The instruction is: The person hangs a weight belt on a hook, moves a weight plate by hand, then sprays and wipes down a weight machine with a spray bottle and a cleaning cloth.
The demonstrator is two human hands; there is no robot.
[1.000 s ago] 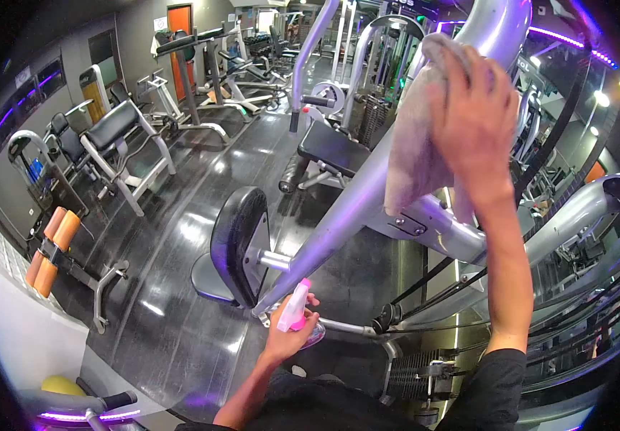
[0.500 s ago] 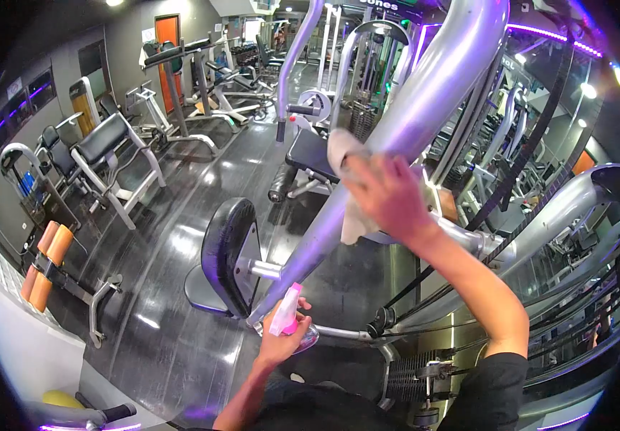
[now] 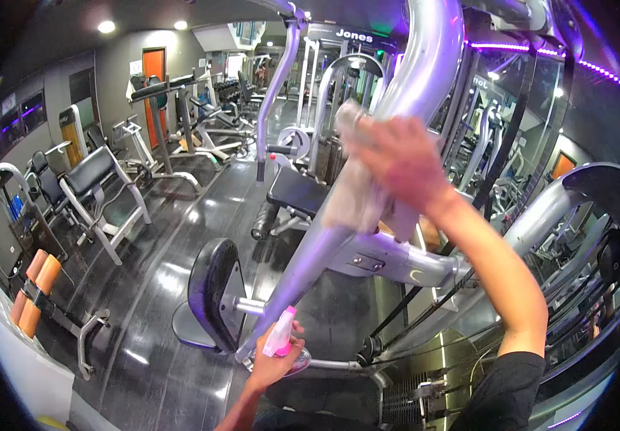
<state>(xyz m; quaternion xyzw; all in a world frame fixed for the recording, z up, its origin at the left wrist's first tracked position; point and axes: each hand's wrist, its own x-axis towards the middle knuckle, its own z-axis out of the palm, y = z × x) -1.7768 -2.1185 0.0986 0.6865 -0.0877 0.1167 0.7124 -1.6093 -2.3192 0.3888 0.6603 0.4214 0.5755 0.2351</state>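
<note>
My right hand [image 3: 403,159] presses a pale greyish cloth [image 3: 353,197] against the thick silver frame tube [image 3: 310,262] of an exercise machine. The cloth wraps over the tube and hangs down below my fingers. Lower down, my left hand [image 3: 275,359] is closed round a spray bottle [image 3: 281,334] with a pink and white trigger head and a clear body. The bottle is beside the foot of the same tube. Just left of it is the machine's black padded backrest [image 3: 215,294], with its seat [image 3: 189,327] partly hidden behind.
Black cables and belts run along the machine's right side, by a mirror wall. A black bench [image 3: 295,190] stands beyond the tube. On the left are a preacher bench [image 3: 101,183] and a stand with orange rollers [image 3: 40,284]. More gym machines fill the back.
My view has tilted up, showing more of the ceiling and the Jones sign. My right hand and the cloth are still on the tube; the left still holds the spray bottle.
</note>
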